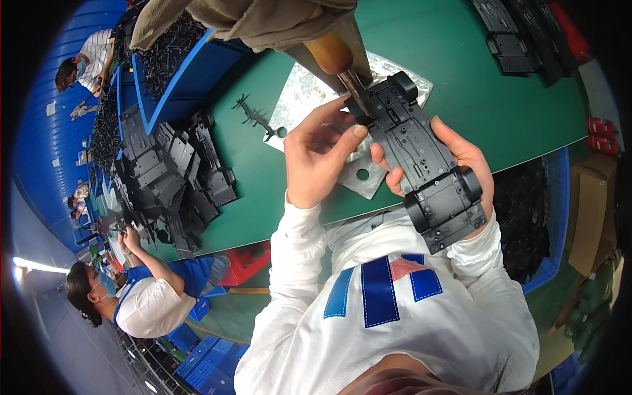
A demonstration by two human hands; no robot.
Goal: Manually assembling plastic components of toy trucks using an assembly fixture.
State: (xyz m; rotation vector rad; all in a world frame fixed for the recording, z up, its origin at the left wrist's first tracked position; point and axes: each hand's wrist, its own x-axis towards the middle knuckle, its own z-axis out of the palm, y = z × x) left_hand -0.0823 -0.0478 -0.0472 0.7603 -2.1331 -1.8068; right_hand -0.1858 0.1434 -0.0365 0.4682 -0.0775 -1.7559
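A black plastic toy car chassis (415, 146), with wheels at both ends, is held tilted above the green table. My right hand (473, 161) wraps round it from beneath, thumb on one long side and fingertips showing at the other. My left hand (315, 155) is closed at the far left corner, thumb and fingers against the wheel there. Right by that wheel is the metal tip of a tool with an orange-brown handle (329, 52); whether they touch I cannot tell. Brown cloth (263, 23) covers the tool's upper part. Beneath lies a silvery plate (301, 92) with holes.
Black plastic parts (174, 171) are heaped at the left beside a blue bin (184, 72) of small black pieces. A thin black part (253, 115) lies near the plate. More black chassis (510, 39) sit far right. A blue crate (556, 217) stands below the table's right edge. A co-worker (151, 296) sits at left.
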